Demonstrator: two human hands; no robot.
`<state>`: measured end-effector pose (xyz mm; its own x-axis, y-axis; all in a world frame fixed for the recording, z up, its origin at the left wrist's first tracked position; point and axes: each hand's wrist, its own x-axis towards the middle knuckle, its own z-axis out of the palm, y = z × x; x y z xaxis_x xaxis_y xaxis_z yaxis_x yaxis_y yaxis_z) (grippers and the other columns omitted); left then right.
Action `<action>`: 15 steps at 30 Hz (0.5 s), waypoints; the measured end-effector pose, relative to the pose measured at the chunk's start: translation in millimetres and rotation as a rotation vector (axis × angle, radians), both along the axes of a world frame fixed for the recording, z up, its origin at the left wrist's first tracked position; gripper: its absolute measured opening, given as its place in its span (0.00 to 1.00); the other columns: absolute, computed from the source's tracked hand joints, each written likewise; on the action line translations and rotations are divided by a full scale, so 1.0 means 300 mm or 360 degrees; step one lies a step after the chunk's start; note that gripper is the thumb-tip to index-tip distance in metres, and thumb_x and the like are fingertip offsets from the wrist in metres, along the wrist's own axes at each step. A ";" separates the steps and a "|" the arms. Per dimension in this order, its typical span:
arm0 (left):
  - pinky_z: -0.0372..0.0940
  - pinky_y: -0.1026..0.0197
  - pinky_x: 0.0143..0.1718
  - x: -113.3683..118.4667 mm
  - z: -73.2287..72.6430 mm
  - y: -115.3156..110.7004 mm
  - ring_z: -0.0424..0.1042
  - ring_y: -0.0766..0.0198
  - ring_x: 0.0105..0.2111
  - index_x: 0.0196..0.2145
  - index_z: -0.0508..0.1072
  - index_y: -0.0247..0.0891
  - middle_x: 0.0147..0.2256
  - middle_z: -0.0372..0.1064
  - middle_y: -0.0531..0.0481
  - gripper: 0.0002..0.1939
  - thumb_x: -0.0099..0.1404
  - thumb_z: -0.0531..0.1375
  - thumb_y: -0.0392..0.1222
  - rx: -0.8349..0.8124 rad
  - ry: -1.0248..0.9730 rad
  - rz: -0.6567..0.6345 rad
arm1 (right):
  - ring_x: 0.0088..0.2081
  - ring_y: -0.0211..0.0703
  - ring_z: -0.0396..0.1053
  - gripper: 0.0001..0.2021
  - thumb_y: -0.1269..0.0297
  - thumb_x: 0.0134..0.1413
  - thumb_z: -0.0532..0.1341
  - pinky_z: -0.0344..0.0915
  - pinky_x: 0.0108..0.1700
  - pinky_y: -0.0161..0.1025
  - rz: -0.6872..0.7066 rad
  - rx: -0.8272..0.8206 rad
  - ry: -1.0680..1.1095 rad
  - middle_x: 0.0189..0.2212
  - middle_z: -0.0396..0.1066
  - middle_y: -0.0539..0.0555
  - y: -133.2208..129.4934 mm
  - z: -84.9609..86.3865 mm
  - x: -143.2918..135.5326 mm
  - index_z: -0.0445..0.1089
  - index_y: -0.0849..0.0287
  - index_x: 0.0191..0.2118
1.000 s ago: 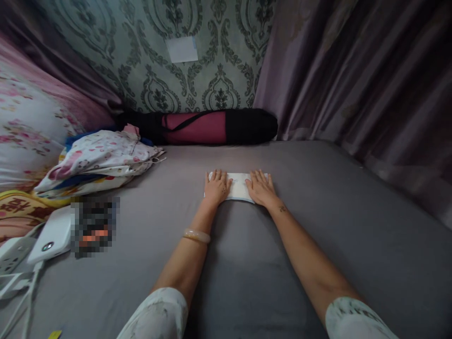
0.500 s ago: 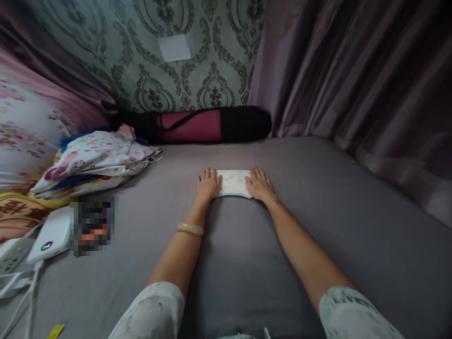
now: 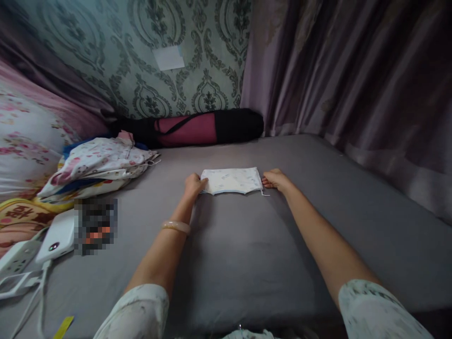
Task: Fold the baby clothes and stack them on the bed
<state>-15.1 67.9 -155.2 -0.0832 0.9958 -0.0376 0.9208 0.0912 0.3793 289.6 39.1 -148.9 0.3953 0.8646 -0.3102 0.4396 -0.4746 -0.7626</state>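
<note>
A folded white cloth point(image 3: 233, 181) with a faint bluish print and blue trim along its near edge lies flat on the grey bed sheet. A short white string hangs from its near right corner. My left hand point(image 3: 193, 185) is closed at the cloth's left end, its thumb over the edge and its other fingers curled out of sight. At the right end, my right hand point(image 3: 278, 180) is closed with its fingertips right by the cloth's edge. Whether those fingers pinch the cloth or a thin part of it cannot be made out.
A black and maroon long bag point(image 3: 190, 128) lies along the wall. On the left are a pile of printed clothes point(image 3: 102, 162), a white power bank point(image 3: 58, 235), a power strip point(image 3: 17, 259) with cables, and a blurred-out object point(image 3: 95, 226). Curtains point(image 3: 318, 70) hang at right.
Both hands lay flat on the cloth and have moved outward to its two ends, fingers now curled. More of the cloth and its string are visible. The view has shifted slightly.
</note>
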 end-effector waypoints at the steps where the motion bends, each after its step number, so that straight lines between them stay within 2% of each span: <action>1: 0.64 0.59 0.42 0.006 0.007 0.002 0.74 0.51 0.43 0.36 0.75 0.34 0.39 0.75 0.36 0.14 0.62 0.56 0.47 -0.0026 -0.0030 0.0026 | 0.25 0.39 0.72 0.09 0.69 0.57 0.56 0.68 0.26 0.32 0.0004 -0.0025 -0.0034 0.25 0.74 0.58 0.000 -0.003 -0.002 0.72 0.67 0.36; 4: 0.65 0.60 0.38 0.020 0.028 0.005 0.75 0.51 0.41 0.30 0.75 0.36 0.35 0.76 0.37 0.11 0.60 0.59 0.47 -0.0109 -0.0127 0.0119 | 0.25 0.42 0.72 0.11 0.63 0.56 0.59 0.67 0.25 0.33 0.0037 -0.0049 -0.0168 0.21 0.72 0.57 0.008 -0.012 -0.010 0.72 0.64 0.29; 7: 0.65 0.60 0.36 0.025 0.043 0.010 0.75 0.52 0.40 0.28 0.74 0.36 0.32 0.76 0.38 0.12 0.58 0.62 0.48 -0.0192 -0.0240 0.0182 | 0.31 0.48 0.74 0.14 0.57 0.56 0.60 0.68 0.28 0.36 0.0080 -0.0038 -0.0300 0.22 0.72 0.60 0.020 -0.024 -0.018 0.72 0.62 0.26; 10: 0.65 0.60 0.34 0.023 0.045 0.022 0.75 0.52 0.39 0.27 0.73 0.36 0.32 0.76 0.39 0.12 0.55 0.64 0.49 -0.0252 -0.0303 0.0226 | 0.38 0.52 0.75 0.14 0.55 0.55 0.61 0.68 0.31 0.38 0.0117 -0.0020 -0.0396 0.27 0.75 0.63 0.030 -0.033 -0.034 0.73 0.61 0.28; 15: 0.64 0.63 0.29 0.021 0.023 0.045 0.75 0.54 0.37 0.28 0.71 0.36 0.32 0.75 0.41 0.12 0.51 0.66 0.47 -0.0252 -0.0436 0.0321 | 0.40 0.51 0.75 0.14 0.55 0.55 0.61 0.68 0.34 0.38 0.0210 0.0017 -0.0450 0.34 0.77 0.62 0.027 -0.032 -0.071 0.75 0.62 0.34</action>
